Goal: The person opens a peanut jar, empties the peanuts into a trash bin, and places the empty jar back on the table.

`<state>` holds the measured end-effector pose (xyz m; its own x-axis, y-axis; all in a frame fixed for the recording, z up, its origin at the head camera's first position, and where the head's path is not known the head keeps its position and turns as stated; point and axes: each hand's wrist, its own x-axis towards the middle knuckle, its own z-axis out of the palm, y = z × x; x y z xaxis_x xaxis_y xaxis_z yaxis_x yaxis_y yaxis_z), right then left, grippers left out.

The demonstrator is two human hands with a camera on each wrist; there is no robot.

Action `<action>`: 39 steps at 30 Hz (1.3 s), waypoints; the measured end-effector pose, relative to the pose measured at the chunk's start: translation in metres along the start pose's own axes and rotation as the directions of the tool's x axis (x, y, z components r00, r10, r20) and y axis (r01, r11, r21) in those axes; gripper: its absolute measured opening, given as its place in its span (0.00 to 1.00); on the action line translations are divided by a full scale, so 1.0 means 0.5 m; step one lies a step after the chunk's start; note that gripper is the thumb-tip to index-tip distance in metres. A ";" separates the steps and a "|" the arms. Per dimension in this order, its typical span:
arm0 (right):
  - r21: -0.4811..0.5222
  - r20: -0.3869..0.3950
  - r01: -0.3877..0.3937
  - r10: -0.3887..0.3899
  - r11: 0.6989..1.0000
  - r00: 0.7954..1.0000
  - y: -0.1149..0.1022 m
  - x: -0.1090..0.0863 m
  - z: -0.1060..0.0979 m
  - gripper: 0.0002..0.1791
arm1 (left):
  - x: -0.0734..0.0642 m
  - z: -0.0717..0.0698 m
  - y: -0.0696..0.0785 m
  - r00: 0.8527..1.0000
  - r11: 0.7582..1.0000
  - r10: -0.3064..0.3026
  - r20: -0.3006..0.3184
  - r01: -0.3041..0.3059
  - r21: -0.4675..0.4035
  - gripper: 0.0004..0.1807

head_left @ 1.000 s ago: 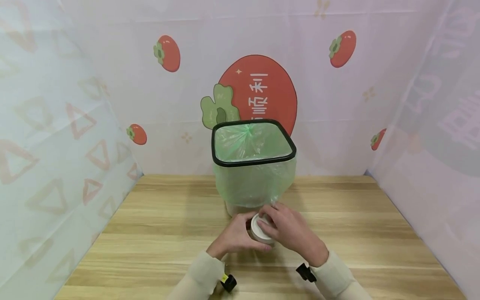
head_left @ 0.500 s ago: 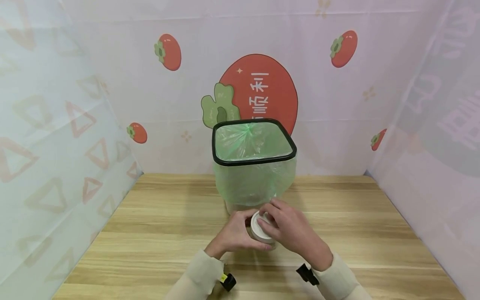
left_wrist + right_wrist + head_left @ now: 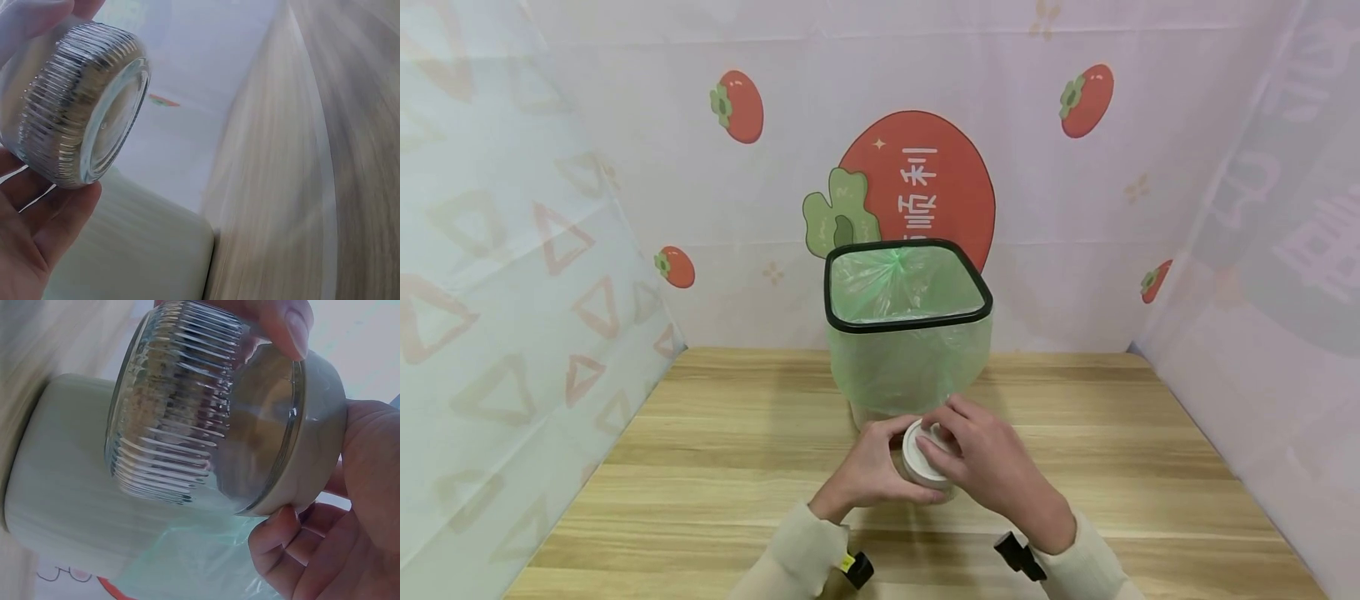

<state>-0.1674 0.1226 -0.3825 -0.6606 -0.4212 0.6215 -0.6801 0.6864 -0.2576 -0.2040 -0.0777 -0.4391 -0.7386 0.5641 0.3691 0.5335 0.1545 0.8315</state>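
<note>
A small ribbed glass jar (image 3: 75,106) with a white lid (image 3: 922,454) is raised off the table in front of the bin. My left hand (image 3: 880,468) grips the glass body from the left, thumb on the near side and fingers round the far side. On top, my right hand (image 3: 988,454) grips the lid with curled fingers and thumb. The right wrist view shows the lid (image 3: 319,434) seated against the glass, with right fingers at its rim. Whether the jar holds anything is hard to tell through the ribbed glass.
A pale bin (image 3: 865,417) with a black rim (image 3: 910,325) and a green plastic liner (image 3: 910,367) stands just behind the hands. Under everything is a wood-grain table (image 3: 715,467). Printed cloth walls (image 3: 1045,208) enclose the back and both sides.
My right wrist has shifted slightly right and toward me, with the fingers still on the lid. The left hand and jar stay almost in place.
</note>
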 end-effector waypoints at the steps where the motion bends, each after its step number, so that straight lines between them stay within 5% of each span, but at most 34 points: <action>1: 0.003 -0.003 0.000 0.000 1.000 1.000 -0.001 0.000 -0.002 0.07 | 0.000 0.000 0.001 1.000 1.000 0.003 -0.001 -0.003 -0.002 0.41; 9: 0.045 -0.020 -0.010 0.011 0.999 1.000 -0.007 -0.001 -0.011 0.07 | -0.002 0.004 0.007 1.000 1.000 -0.016 -0.005 0.016 -0.023 0.38; 14: 0.122 -0.027 -0.039 0.043 0.992 0.999 -0.015 0.000 -0.019 0.06 | -0.004 0.009 0.010 1.000 0.996 0.020 -0.018 -0.022 -0.091 0.39; 24: 0.288 -0.077 -0.108 0.135 0.951 0.988 -0.023 0.001 -0.028 0.04 | -0.004 0.026 0.005 0.995 0.940 0.082 -0.057 -0.096 -0.327 0.38; 32: 0.333 -0.146 -0.079 0.134 0.940 0.980 -0.025 0.000 -0.029 0.07 | -0.005 0.038 0.009 0.997 0.886 0.069 -0.044 -0.081 -0.457 0.42; 39: 0.350 -0.125 -0.092 0.143 0.932 0.982 -0.028 -0.001 -0.032 0.06 | -0.004 0.045 0.013 0.993 0.890 0.121 -0.014 -0.115 -0.441 0.40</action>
<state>-0.1526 0.1228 -0.3676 -0.7064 -0.2410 0.6655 -0.6848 0.4707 -0.5563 -0.1897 -0.0598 -0.4438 -0.6741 0.5674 0.4729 0.3779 -0.2852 0.8808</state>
